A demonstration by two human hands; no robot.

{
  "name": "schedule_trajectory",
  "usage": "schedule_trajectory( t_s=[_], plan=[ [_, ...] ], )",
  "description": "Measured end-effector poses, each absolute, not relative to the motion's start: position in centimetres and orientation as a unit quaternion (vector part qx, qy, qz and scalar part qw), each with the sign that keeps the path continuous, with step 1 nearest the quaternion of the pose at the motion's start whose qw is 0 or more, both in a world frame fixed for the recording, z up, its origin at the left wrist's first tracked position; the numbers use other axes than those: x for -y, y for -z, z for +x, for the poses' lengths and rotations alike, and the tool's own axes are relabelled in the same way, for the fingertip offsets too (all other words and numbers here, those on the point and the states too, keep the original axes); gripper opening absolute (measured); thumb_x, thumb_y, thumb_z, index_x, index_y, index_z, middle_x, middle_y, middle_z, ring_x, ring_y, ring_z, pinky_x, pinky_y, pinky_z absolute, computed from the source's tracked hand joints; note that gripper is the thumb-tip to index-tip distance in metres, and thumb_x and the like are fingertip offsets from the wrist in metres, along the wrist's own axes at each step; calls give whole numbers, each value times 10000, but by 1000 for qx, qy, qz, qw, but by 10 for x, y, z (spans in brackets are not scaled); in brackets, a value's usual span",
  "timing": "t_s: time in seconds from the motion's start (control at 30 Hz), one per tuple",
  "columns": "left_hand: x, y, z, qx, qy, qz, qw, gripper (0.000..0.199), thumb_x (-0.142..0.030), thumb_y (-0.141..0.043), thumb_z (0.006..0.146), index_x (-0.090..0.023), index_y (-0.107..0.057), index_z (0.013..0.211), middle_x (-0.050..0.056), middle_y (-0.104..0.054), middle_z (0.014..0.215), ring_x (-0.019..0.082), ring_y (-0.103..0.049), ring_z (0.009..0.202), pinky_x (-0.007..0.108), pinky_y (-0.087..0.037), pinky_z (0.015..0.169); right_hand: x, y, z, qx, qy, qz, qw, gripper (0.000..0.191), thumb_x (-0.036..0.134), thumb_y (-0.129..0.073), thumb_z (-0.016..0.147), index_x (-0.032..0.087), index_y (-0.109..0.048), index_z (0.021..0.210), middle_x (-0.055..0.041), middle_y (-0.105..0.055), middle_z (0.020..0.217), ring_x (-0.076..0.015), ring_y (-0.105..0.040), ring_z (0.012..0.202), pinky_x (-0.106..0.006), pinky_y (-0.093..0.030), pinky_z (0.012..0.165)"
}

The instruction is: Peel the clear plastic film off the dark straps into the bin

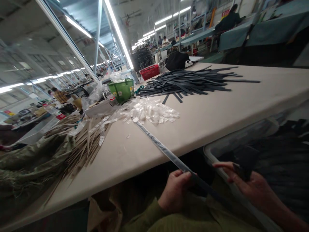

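My left hand pinches a long, flat dark strip between thumb and fingers at the table's front edge. The strip's far part, which looks shiny as if covered in clear plastic, reaches across the table to a pile of clear plastic pieces. Its near end runs down past my left hand into shadow. To the right, over the rim of a plastic bin, my right hand is curled with the index finger stretched out. A small dark thing shows in it, too blurred to name.
A heap of dark strips lies on the table, near a green basket and a red basket. Thin brown strips and olive cloth cover the left side. People work farther back.
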State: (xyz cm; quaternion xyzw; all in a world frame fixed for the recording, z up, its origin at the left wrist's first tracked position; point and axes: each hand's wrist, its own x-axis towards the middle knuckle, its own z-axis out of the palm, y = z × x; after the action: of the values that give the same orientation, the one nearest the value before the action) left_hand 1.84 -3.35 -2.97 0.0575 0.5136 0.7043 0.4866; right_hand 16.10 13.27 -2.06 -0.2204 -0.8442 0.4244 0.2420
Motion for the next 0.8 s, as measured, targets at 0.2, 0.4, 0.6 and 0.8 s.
schedule_trajectory(
  t_s=[0.2,0.4,0.6,0.8],
  plan=[
    [47,8,3,-434,-740,4,514,238,-316,-833,716,-127,-759,841,84,-749,911,173,-661,835,293,-502,847,-122,6,172,870,-410,9,275,333,259,-599,945,300,-664,1269,-96,-596,1400,-232,-698,1081,-264,-614,783],
    [53,1,-1,-421,-742,9,521,236,-322,-815,739,-128,-756,860,73,-753,907,175,-674,837,289,-506,850,-108,-4,157,911,-283,82,289,300,225,-552,963,284,-700,1217,-103,-659,1317,-205,-724,981,-281,-586,768],
    [51,-1,7,-414,-732,72,537,269,-318,-771,791,-100,-756,947,86,-744,921,173,-662,844,272,-480,844,-104,-11,131,911,-274,106,288,277,201,-499,986,247,-725,1139,-108,-689,1266,-214,-734,953,-304,-598,747],
    [51,6,-1,-412,-691,101,586,420,-387,-736,821,-102,-689,1126,146,-736,1065,242,-696,943,301,-509,816,-109,-20,126,840,-444,84,301,208,270,-613,945,310,-710,1124,-42,-772,1059,-205,-754,896,-247,-625,748]
  ],
)
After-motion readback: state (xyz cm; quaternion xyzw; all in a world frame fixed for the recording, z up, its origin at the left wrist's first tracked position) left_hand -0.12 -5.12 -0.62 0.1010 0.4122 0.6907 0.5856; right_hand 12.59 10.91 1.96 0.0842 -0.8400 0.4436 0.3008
